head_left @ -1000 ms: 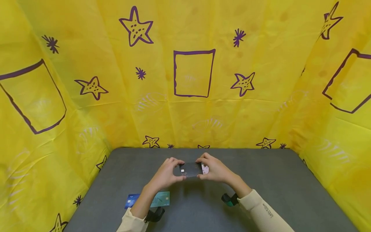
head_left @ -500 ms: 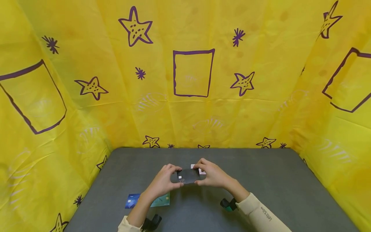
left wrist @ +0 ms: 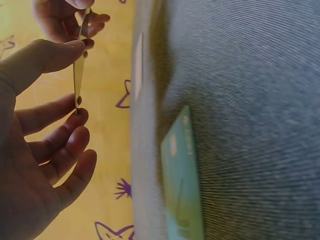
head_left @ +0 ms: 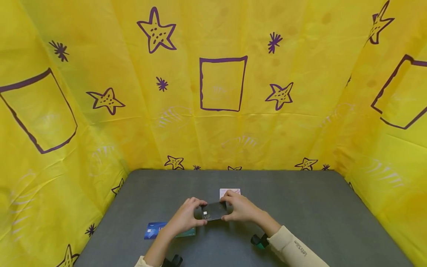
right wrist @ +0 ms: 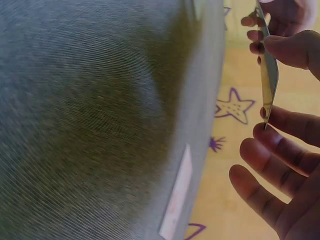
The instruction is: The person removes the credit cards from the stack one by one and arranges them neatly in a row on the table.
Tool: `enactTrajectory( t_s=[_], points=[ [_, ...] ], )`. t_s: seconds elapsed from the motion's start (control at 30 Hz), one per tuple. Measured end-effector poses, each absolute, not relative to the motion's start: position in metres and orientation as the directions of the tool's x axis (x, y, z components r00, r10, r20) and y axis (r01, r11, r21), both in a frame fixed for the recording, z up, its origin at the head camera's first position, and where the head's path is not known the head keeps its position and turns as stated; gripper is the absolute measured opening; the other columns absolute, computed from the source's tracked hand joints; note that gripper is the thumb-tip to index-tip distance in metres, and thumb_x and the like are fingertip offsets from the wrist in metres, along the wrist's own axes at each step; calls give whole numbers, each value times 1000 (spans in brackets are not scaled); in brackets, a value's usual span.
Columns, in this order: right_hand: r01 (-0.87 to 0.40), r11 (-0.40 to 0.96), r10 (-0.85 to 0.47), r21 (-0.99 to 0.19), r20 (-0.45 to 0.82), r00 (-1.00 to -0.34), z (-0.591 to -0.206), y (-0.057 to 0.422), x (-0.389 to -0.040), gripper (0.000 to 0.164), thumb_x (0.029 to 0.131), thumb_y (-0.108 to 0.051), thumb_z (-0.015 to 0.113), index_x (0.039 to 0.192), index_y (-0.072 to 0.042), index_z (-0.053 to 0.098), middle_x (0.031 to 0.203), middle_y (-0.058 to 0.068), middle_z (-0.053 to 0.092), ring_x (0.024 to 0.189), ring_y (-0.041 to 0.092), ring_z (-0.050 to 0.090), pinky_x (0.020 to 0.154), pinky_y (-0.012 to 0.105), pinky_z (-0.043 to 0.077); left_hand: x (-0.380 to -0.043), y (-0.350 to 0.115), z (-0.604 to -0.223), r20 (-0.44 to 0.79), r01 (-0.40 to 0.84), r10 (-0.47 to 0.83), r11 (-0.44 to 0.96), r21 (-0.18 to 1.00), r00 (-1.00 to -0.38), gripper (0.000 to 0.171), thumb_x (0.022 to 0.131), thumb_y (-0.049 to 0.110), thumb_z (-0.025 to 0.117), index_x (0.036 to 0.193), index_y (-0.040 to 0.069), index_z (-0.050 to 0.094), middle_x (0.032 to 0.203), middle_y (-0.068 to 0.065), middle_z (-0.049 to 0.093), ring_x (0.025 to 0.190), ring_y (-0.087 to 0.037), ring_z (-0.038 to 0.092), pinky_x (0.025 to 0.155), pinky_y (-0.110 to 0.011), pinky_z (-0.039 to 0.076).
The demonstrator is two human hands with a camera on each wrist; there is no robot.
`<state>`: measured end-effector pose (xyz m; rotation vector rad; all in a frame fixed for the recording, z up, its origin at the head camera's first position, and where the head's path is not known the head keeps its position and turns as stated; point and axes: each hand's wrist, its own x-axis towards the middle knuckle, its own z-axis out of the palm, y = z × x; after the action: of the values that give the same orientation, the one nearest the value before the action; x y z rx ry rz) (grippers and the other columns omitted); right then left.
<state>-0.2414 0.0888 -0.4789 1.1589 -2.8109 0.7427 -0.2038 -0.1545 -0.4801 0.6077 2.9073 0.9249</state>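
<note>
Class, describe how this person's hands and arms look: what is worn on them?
The left hand and right hand are gloveless. Both sleeves are cream; the right bears dark lettering. Each wrist has a small black device, the right one showing green.

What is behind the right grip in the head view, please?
Behind the right grip, a pale card lies on the table. Its top edge shows; the grip covers its lower right part, hiding anything printed there.
</note>
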Motion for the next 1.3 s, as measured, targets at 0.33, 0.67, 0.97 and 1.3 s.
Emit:
enactTrajectory(
  t_s=[0.33,0.67,0.97,1.3],
  points=[
    [-664,635,-674,-394,138,-726,-500,78,-242,46,72,-34,82,111,-13,68,95,-6,55,73,3,44,64,17,38,-202,-159,-495,73,368,390,766,528,-918,51,70,23,84,115,7,66,106,-4,61,98,-22,53,86,-43,47],
    [-688,657,-712,-308,49,-701,-514,62,-246,46,72,-39,81,109,-15,70,88,-10,51,74,1,45,70,18,42,-204,-166,-507,1,364,416,793,488,-909,49,67,24,85,108,6,67,99,-3,61,92,-19,50,81,-39,46],
    [-693,681,-712,-237,10,-703,-516,55,-244,43,71,-43,82,105,-18,71,86,-11,49,74,1,44,67,19,42,-203,-166,-508,-13,373,430,798,473,-903,48,65,24,87,105,7,68,99,-2,60,93,-18,49,84,-40,46],
    [-696,690,-708,-197,12,-706,-513,52,-237,43,68,-44,85,100,-19,71,84,-10,47,74,3,43,66,20,42,-198,-166,-502,-8,404,444,823,398,-896,50,63,22,87,107,8,67,100,-3,60,91,-19,50,84,-40,46]
  ],
)
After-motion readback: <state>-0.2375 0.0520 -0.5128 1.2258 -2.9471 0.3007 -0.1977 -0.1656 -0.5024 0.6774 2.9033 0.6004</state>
